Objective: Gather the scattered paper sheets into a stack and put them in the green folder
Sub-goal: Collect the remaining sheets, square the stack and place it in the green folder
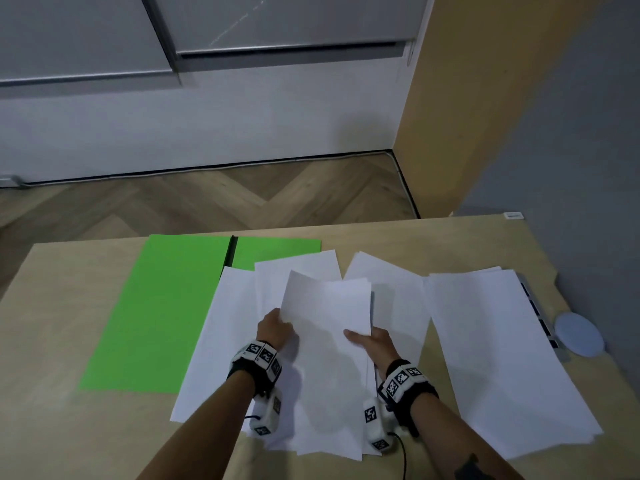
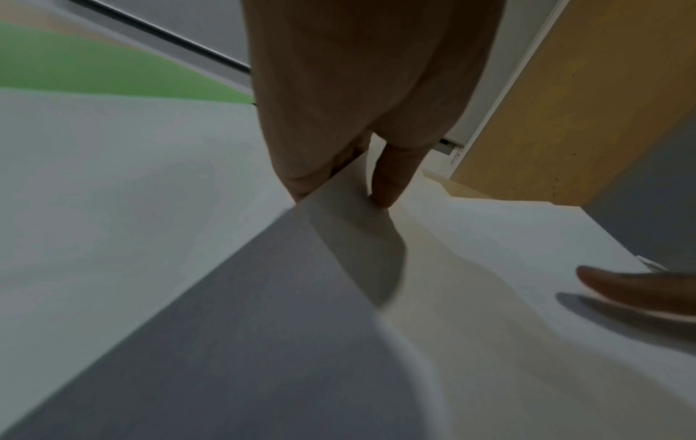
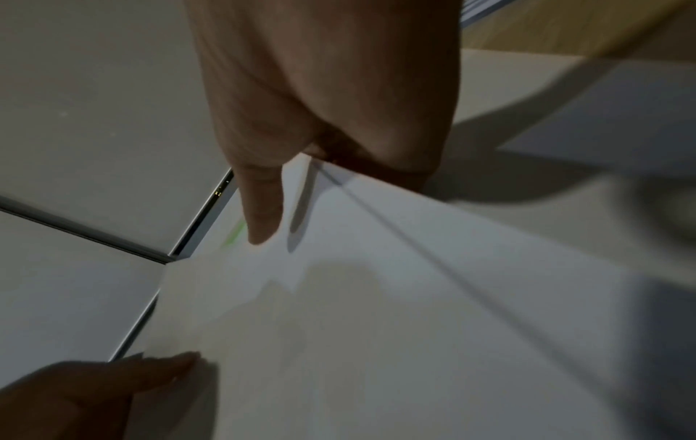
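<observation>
Both hands held the same small bundle of sheets [image 1: 325,306] when I watched this moment. My left hand [image 1: 275,329] gripped its left edge, with the thumb on top and the fingers curled under; the left wrist view showed the paper pinched there and bending upward. My right hand [image 1: 372,339] gripped the right edge in the same way, the thumb lying flat on the top sheet. The bundle was lifted a little above the other sheets, and its far corners did not match: 1 sheet stuck out at an angle.

More sheets [image 1: 221,341] lay under the bundle, and some of them covered the right half of the folder [image 1: 152,306], which lay open and flat on the table [image 1: 62,341]. Another pile [image 1: 491,348] lay well apart, on the right.

I judged several risks. The bundle was not squared, so a loose sheet could slip out if I tilted it. The grip was only at the 2 side edges, so the middle could sag and crease. If I dragged the bundle over the lower sheets, they could slide off the near edge of the table. Sheets on the folder could also stop it from closing. The right pile rested partly on a gray strip [image 1: 535,306] near a round disc [image 1: 580,336], so pulling it could catch there.
</observation>
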